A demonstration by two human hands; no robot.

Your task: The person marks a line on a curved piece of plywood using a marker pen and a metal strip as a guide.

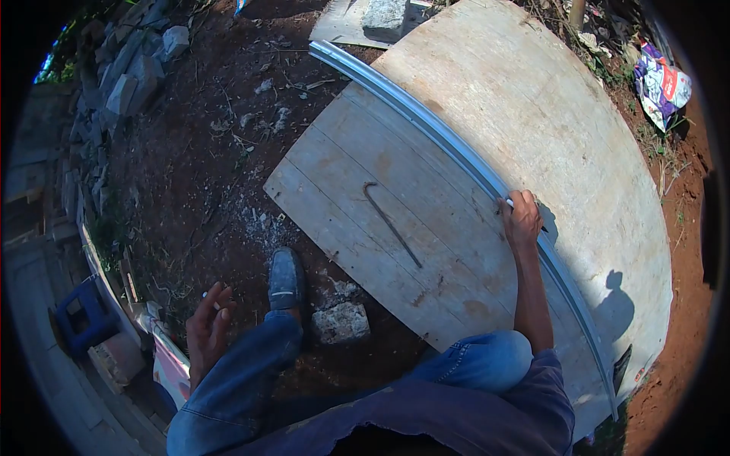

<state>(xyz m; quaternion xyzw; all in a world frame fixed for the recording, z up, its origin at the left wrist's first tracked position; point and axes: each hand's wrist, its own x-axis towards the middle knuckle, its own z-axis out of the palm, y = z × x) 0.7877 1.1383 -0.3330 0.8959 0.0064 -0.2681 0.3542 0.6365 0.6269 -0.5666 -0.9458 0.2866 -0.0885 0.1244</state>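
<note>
My right hand (522, 220) is closed around a slim pen (510, 203) with a white end showing, and rests over the long metal channel (437, 129). The channel is silvery and lies across the wooden board (357, 163), appearing bowed in the wide lens. At the lower left, my left hand (207, 330) hangs over the ground with its fingers curled. Between those fingers shows a small white thing (217, 305), too small to name. A thin rusty metal rod (391, 224) with a hooked end lies on the board, left of my right hand.
A concrete block (341, 323) sits on the soil beside my shoe (286, 280). Another block (385, 19) rests beyond the board. Broken stones (133, 83) are piled at upper left, a blue plastic stool (84, 319) stands at left, and a printed bag (660, 85) lies at upper right.
</note>
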